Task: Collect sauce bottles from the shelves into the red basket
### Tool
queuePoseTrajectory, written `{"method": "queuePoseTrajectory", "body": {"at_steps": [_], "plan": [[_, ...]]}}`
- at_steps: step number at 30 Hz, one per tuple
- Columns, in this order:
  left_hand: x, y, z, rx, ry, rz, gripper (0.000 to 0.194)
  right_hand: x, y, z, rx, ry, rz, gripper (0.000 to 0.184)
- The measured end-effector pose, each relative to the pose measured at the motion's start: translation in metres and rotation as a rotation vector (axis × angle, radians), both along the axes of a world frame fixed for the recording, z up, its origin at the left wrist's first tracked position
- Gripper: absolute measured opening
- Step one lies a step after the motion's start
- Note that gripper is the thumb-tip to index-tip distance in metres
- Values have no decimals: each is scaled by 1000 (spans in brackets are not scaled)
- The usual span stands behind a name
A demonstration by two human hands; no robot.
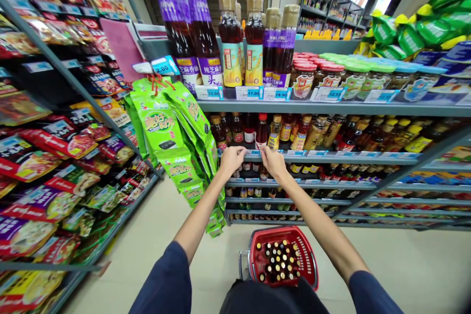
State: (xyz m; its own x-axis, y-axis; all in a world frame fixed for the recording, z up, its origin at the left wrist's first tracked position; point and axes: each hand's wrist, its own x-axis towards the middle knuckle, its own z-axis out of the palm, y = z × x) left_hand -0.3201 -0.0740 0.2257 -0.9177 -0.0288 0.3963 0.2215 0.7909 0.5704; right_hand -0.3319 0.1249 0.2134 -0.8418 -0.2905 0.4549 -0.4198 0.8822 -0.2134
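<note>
Hands (232,159) on shelf (331,158) — sesame oil (204,44) above

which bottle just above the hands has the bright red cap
The slim bottle with a white label, just above the right hand on the shelf. Its cap is bright red, while its neighbours' caps look darker or gold.

Bottle (262,132) with red cap, white label

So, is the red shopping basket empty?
No, the red shopping basket holds many small upright bottles.
</note>
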Motion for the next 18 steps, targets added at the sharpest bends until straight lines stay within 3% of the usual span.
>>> {"method": "queuePoseTrajectory", "body": {"at_steps": [7,14,16,18], "plan": [[2,-1,10,-84,-71,-12,31,-6,-2,-13,-18,0,-8,38],[8,-4,30,-166,-57,6,28,12,7,-8,-137,-28,22,39],[19,2,20,-143,-45,19,38,34,18,-28,-192,-96,7,43],[38,15,-10,-82,-114,5,43,66,36,-67,-225,-227,-32,45]]}}
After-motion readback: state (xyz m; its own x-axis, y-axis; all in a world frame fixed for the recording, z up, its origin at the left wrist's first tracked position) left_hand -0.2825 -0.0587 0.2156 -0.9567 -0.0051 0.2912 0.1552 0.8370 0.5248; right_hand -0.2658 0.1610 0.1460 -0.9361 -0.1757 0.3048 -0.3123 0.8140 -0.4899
